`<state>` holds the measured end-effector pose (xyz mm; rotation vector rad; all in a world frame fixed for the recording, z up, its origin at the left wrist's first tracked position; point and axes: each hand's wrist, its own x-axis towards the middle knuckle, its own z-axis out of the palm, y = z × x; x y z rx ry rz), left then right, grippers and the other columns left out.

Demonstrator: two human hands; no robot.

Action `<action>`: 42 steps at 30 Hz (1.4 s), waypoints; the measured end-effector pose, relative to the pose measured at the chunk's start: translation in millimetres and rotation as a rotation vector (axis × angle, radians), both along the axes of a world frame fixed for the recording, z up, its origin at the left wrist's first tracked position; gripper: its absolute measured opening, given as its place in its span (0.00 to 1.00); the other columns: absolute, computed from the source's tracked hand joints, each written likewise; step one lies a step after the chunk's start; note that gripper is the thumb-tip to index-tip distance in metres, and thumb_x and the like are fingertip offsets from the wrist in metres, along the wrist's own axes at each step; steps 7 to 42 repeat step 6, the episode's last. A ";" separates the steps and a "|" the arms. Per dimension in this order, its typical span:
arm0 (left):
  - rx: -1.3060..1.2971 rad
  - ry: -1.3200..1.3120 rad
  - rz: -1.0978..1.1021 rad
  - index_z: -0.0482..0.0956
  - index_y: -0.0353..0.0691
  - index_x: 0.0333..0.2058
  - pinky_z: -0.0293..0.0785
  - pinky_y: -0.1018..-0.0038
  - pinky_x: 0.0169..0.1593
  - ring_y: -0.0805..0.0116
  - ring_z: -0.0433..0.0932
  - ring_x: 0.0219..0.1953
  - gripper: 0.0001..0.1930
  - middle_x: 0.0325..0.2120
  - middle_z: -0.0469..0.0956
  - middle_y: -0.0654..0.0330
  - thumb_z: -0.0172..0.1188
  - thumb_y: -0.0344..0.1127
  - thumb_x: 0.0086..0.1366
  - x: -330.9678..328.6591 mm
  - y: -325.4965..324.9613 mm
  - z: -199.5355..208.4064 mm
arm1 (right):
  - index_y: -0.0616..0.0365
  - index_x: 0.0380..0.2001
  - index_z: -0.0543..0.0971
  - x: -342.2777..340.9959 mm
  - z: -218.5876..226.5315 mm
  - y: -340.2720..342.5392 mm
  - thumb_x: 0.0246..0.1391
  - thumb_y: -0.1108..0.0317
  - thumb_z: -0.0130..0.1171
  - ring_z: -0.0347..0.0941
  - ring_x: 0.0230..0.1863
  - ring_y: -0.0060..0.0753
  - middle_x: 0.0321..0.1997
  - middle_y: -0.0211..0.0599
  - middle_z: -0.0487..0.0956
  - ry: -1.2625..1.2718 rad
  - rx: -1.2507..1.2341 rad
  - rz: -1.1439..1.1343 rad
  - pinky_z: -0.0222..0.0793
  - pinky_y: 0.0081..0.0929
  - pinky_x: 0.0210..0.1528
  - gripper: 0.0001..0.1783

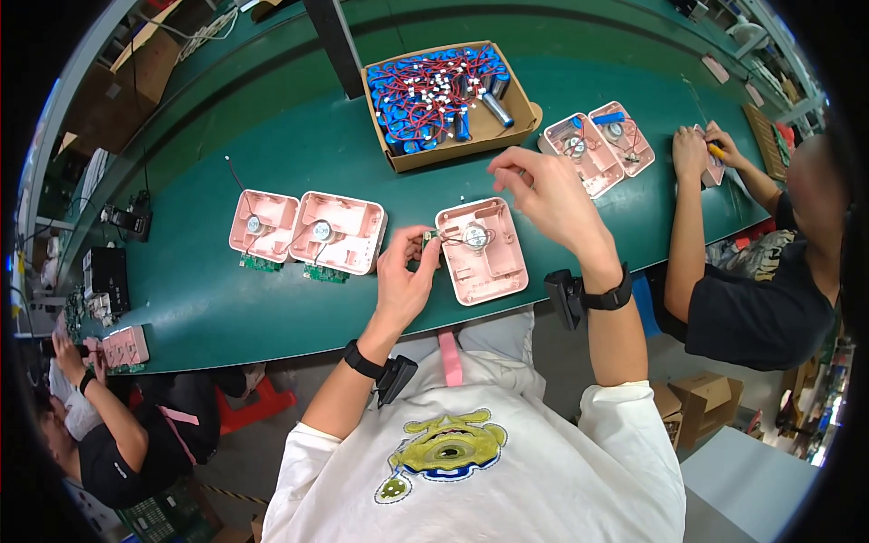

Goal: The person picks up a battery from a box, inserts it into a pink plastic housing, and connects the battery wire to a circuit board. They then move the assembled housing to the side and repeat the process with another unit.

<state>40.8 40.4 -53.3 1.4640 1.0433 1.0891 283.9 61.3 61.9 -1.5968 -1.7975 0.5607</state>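
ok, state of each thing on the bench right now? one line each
Left hand: pinching a small green circuit board at the shell's left edge.
Right hand: raised above the bench, fingers curled, holding nothing I can make out.
Pink shell: open side up, round part inside.
Two pink shells: open, side by side, untouched.
Cardboard box: open, full of blue cylinders with red wires.
Pink shell pair: open, near another person's hands.

You have open green counter (272, 145) to the left and ahead of the pink shells (308, 231). Ahead to the right, the cardboard box (520, 100) of blue cells blocks passage. Far right, a co-worker's forearm (685, 235) and pink housings (597, 145) crowd the counter.
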 end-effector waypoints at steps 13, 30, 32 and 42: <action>0.018 -0.021 -0.013 0.76 0.32 0.48 0.76 0.78 0.35 0.76 0.80 0.30 0.10 0.33 0.82 0.59 0.64 0.28 0.72 3.9 -0.5 3.4 | 0.67 0.43 0.84 0.6 3.6 35.8 0.64 0.69 0.59 0.82 0.29 0.26 0.34 0.39 0.88 0.006 -0.054 -0.039 0.76 0.29 0.33 0.11; 0.018 -0.021 -0.013 0.76 0.32 0.48 0.76 0.78 0.35 0.76 0.80 0.30 0.10 0.33 0.82 0.59 0.64 0.28 0.72 3.9 -0.5 3.4 | 0.67 0.43 0.84 0.6 3.6 35.8 0.64 0.69 0.59 0.82 0.29 0.26 0.34 0.39 0.88 0.006 -0.054 -0.039 0.76 0.29 0.33 0.11; 0.018 -0.021 -0.013 0.76 0.32 0.48 0.76 0.78 0.35 0.76 0.80 0.30 0.10 0.33 0.82 0.59 0.64 0.28 0.72 3.9 -0.5 3.4 | 0.67 0.43 0.84 0.6 3.6 35.8 0.64 0.69 0.59 0.82 0.29 0.26 0.34 0.39 0.88 0.006 -0.054 -0.039 0.76 0.29 0.33 0.11; 0.018 -0.021 -0.013 0.76 0.32 0.48 0.76 0.78 0.35 0.76 0.80 0.30 0.10 0.33 0.82 0.59 0.64 0.28 0.72 3.9 -0.5 3.4 | 0.67 0.43 0.84 0.6 3.6 35.8 0.64 0.69 0.59 0.82 0.29 0.26 0.34 0.39 0.88 0.006 -0.054 -0.039 0.76 0.29 0.33 0.11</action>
